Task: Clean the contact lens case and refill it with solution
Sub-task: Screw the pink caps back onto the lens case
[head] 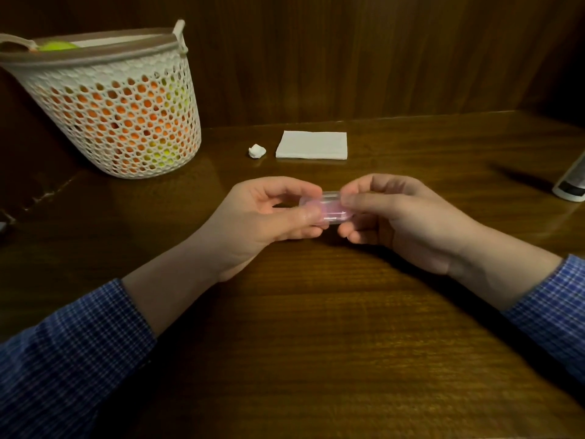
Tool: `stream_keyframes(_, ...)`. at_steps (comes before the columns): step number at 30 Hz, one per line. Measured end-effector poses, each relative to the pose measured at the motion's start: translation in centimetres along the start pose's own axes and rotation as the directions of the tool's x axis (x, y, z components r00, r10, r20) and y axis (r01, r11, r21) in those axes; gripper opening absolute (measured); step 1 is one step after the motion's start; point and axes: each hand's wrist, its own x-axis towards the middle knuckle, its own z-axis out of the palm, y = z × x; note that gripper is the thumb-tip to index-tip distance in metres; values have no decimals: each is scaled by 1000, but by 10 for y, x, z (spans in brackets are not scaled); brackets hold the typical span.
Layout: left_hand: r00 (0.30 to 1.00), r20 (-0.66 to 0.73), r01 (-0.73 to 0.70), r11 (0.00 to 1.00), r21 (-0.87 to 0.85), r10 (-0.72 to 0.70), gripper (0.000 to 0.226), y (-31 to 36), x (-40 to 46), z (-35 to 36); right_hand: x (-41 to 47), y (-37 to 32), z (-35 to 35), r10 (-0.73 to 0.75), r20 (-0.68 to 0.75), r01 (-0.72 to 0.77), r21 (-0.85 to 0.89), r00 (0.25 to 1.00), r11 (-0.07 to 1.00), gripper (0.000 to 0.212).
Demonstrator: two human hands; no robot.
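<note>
A small pink, translucent contact lens case is held just above the wooden table in the middle of the head view. My left hand pinches its left end between thumb and fingers. My right hand grips its right end, fingers curled over the top. Both ends of the case are hidden by my fingers. A white bottle, possibly the solution, lies at the far right edge, partly cut off.
A folded white tissue lies behind my hands, with a small crumpled white wad to its left. A white mesh basket with orange and green contents stands at the back left. Dark wood panelling rises behind the table.
</note>
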Motion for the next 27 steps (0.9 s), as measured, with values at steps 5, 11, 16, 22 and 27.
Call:
stream_keyframes(5,997,-72,-3,997,74,8,32,-4,2,1,2,5,1,-18,-15,17,-63,1000,998,41)
stream_keyframes(11,998,-58,-18,984,179,29,32,-7,2,-2,2,7,3,-28,-25,26,-89,999,996,46)
stream_keyframes(16,968,30,-219,775,593,250,35,-4,-2,0,4,12,4,-35,-2,34,-80,999,996,42)
stream_keyframes(22,951,-66,-145,623,768,303,26,-2,9,-17,7,12,4,11,-6,-11,-32,1000,999,44)
stream_keyframes(27,920,-231,22,547,837,315,22,-6,34,-56,7,11,4,20,10,-19,-64,1000,998,40)
